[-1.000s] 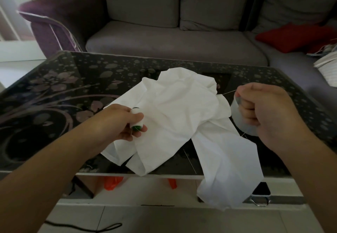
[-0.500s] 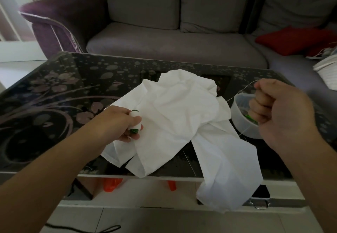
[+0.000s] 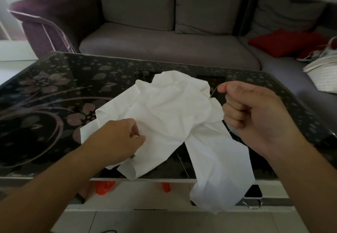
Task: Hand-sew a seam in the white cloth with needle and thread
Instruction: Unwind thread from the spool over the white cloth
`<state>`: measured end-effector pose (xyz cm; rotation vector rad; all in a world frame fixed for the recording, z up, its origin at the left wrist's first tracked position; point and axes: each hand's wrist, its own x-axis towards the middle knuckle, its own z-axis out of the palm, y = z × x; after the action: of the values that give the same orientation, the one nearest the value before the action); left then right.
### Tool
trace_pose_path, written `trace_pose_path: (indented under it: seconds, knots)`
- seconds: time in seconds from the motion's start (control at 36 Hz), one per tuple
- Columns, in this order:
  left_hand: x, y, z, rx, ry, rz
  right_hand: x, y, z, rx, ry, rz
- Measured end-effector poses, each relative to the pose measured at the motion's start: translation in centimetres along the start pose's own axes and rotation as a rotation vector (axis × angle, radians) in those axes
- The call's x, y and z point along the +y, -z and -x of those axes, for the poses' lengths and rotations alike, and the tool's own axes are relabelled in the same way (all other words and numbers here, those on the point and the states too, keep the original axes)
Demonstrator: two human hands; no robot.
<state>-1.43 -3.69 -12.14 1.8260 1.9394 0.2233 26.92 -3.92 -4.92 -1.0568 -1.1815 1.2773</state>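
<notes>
White cloth (image 3: 169,116) on table (image 3: 54,90), right hand (image 3: 255,116) pinching thread (image 3: 213,91); left hand (image 3: 118,139) fingers curled, perhaps on spool.

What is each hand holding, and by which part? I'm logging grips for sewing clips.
The right hand pinches the thread near its upper end, between thumb and forefinger. The left hand is curled over the white cloth; what it holds is hidden.

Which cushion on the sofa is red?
The red cushion lies flat on the seat at the right end of the sofa. The other cushions are all grey and stand upright against the sofa's back.
</notes>
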Motion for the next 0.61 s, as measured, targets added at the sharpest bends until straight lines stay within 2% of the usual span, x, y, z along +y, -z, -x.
trace_pose_path:
  seconds: [0.25,0.31,0.36,0.44,0.5,0.56,0.61]
  knots:
    - [0.4,-0.4,0.0,0.049,-0.025,-0.107,0.5,-1.1,0.5,-0.048,-0.022,0.136]
    - [0.8,-0.2,0.5,0.134,-0.126,-0.019,0.5,-1.4,0.7,-0.07,-0.033,0.17]
    - [2.0,0.1,1.3,0.196,-0.315,0.174,0.4,-1.8,0.9,-0.102,-0.033,0.223]
    - [4.9,1.0,2.6,0.118,-0.482,0.46,0.3,-2.5,1.1,-0.173,-0.034,0.338]
    - [6.6,1.2,3.0,0.064,-0.56,0.543,0.3,-3.1,1.3,-0.219,-0.033,0.396]
    - [7.3,1.2,3.2,0.074,-0.568,0.583,0.5,-3.5,1.4,-0.231,-0.036,0.419]
    - [7.1,1.4,3.4,0.081,-0.497,0.666,0.7,-3.6,1.4,-0.197,-0.027,0.455]
